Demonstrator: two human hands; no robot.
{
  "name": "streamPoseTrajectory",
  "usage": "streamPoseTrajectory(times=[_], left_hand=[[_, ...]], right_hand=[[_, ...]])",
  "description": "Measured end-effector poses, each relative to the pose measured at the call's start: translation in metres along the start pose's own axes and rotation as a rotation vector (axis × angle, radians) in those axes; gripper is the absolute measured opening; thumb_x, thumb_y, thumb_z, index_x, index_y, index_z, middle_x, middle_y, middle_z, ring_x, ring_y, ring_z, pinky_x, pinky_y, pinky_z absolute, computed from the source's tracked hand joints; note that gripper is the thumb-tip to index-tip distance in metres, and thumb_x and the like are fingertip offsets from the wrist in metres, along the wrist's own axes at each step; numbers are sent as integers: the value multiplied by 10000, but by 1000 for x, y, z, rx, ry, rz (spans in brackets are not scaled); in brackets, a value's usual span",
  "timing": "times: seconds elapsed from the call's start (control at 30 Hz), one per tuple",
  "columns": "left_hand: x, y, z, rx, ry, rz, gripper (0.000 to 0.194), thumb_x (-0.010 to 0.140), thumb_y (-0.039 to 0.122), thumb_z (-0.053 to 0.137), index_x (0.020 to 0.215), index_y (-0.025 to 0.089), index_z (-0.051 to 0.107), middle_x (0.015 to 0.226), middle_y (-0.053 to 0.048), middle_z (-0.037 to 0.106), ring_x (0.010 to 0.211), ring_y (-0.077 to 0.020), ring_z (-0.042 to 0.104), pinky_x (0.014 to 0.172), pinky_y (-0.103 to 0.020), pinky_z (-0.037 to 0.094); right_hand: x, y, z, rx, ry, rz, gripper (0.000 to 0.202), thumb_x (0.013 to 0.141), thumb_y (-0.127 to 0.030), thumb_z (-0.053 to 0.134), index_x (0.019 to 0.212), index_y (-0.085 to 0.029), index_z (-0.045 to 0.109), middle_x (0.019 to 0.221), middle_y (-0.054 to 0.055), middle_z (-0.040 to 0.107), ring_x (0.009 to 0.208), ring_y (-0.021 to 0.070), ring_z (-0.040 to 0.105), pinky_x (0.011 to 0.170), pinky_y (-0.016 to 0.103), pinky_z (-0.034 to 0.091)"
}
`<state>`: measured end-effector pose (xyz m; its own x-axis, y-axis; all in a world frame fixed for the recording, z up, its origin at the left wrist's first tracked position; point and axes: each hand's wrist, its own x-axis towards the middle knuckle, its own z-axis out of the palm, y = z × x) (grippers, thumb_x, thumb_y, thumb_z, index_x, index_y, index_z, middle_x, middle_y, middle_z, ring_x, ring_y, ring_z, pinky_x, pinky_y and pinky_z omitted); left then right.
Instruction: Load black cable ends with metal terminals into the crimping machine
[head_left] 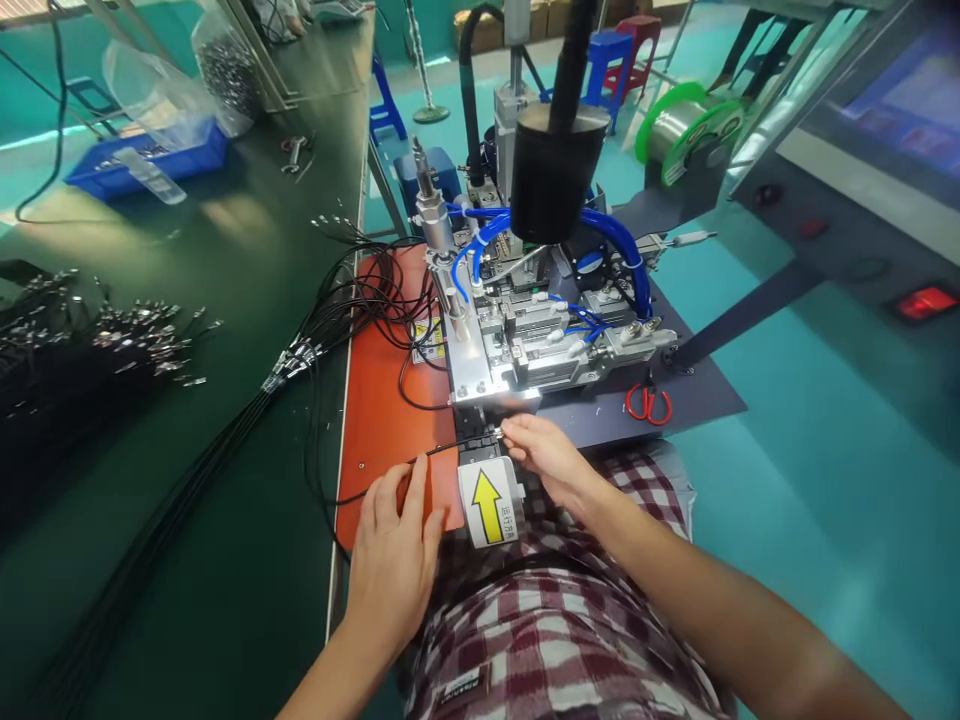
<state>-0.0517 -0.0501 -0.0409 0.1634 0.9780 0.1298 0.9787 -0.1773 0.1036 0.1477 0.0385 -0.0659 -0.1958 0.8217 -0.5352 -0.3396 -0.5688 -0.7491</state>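
Note:
My right hand (551, 460) pinches the small metal connector (499, 433) at the end of a black cable (446, 446), over a dark metal track at the machine's front. My left hand (394, 560) lies on the orange plate (390, 390) with fingers stretched and apart. The cable runs by its fingertips; whether they press on it I cannot tell. Between my hands sits a white label with a yellow arrow (489, 503). Just beyond them stands the benchtop machine (540, 340), with blue air tubes and metal cylinders.
Left of the plate, a bundle of black cables (255, 400) with metal ends crosses the dark green table (247, 560). More cables (135, 340) lie further left. A blue tray (150, 165) stands at the back. Red-handled scissors (649, 404) rest right of the machine, below a wire spool (690, 130).

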Motion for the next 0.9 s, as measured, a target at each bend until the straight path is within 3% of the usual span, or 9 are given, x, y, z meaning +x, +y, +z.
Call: streamPoseTrajectory(times=[0.27,0.4,0.67,0.9], left_hand=[[9,-8,3,-59,25,50,432,966,270,342,1372,151,428,1333,-136,467,1225,-302,399,1039,-512,394],[5,-10,7,-48,26,38,444,968,269,338,1388,149,417,1342,-136,469,1238,-314,390,1019,-514,417],[5,-12,5,-60,-10,-1,451,975,296,309,1396,179,422,1357,-115,481,1262,-314,399,986,-492,466],[41,-15,-1,-94,-44,3,456,967,284,305,1378,140,442,1403,-112,468,1282,-304,410,1054,-467,414]], right_hand=[[-3,-3,-6,-10,9,-33,451,594,-554,764,670,-154,569,624,-36,554,493,55,415,498,216,265],[-17,4,-29,5,85,-62,493,679,-641,666,812,-169,610,694,-30,568,517,69,438,503,225,285],[-49,35,-70,67,201,61,453,638,-584,749,766,-177,597,671,-43,541,519,63,406,527,208,329],[-51,40,-72,84,218,78,483,571,-599,788,756,-182,629,667,-41,552,536,66,427,520,188,351]])
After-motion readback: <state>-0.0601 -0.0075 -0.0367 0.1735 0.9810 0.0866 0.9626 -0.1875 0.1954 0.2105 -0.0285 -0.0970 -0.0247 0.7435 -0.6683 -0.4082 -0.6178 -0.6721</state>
